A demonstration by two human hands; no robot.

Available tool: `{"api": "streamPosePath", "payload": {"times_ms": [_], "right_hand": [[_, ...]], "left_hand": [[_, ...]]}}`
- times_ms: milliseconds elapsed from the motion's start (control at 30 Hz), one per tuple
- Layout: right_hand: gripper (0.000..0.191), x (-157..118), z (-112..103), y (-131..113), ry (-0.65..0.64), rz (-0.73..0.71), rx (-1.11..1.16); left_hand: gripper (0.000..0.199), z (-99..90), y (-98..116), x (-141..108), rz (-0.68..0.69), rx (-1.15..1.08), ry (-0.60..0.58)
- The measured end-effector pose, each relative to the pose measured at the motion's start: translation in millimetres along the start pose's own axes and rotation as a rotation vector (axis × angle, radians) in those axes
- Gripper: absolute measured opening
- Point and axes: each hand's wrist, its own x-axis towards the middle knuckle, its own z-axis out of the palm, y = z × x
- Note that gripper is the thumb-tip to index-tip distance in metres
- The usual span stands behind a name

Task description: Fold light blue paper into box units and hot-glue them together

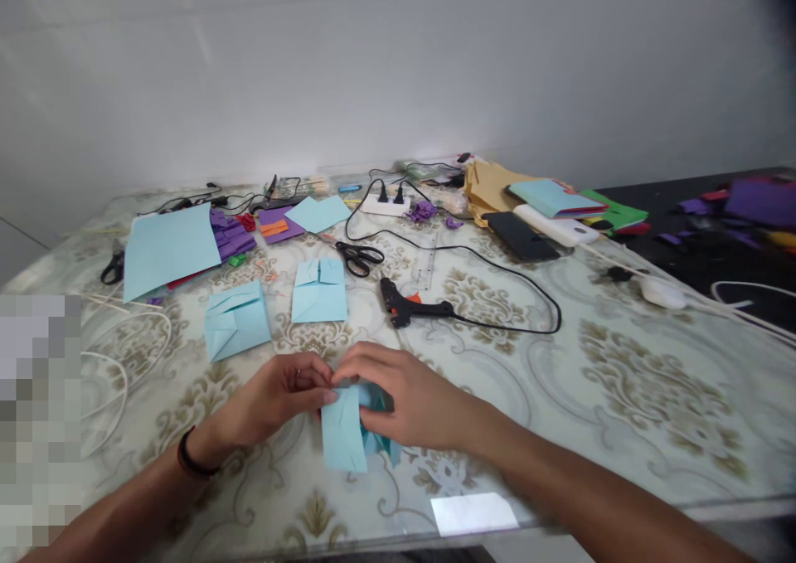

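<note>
A light blue folded paper (343, 439) is between my two hands, low over the near middle of the table. My left hand (283, 397) pinches its upper left corner between thumb and fingers. From the right, my right hand (398, 393) grips its top edge, with the thumb inside the open folds. Darker blue folds show behind the front panel; my right fingers partly hide them. Just beyond lie two more folded light blue papers, one at the left (237, 321) and one straight ahead (319, 293). A black glue gun (410, 304) rests on its side to the right of them.
Black scissors (359, 258) lie behind the folded papers. Flat blue sheets (171, 248) and purple strips (230, 235) are at back left. A white power strip (386, 205) feeds the glue gun's looping cord. A dark phone (521, 236) and stacked coloured paper (556, 196) sit at back right.
</note>
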Motion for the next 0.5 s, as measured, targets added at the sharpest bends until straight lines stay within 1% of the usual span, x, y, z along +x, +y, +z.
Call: {"api": "streamPosePath", "payload": {"times_ms": [67, 133, 267, 367, 433, 500], "right_hand": [[0.043, 0.0, -4.5, -1.7, -0.054, 0.075, 0.016], [0.042, 0.0, -9.1, -3.1, -0.080, 0.120, 0.019], [0.035, -0.3, -17.4, -3.3, -0.067, 0.128, 0.079], [0.032, -0.5, -22.3, -1.2, -0.057, 0.135, 0.145], [0.033, -0.4, -23.7, 1.4, -0.058, 0.185, 0.180], [0.034, 0.0, -22.5, 4.9, -0.046, 0.270, 0.231]], "left_hand": [[0.019, -1.6, 0.5, 0.4, 0.003, 0.042, 0.018], [0.020, -2.8, 2.1, 0.9, 0.012, 0.063, 0.032], [0.023, -4.9, 5.6, 1.5, 0.049, 0.076, 0.058], [0.023, -6.3, 6.3, 1.4, 0.095, 0.097, 0.100], [0.022, -6.8, 6.5, 1.2, 0.139, 0.105, 0.151], [0.020, -6.7, 7.0, 0.8, 0.184, 0.110, 0.213]]}}
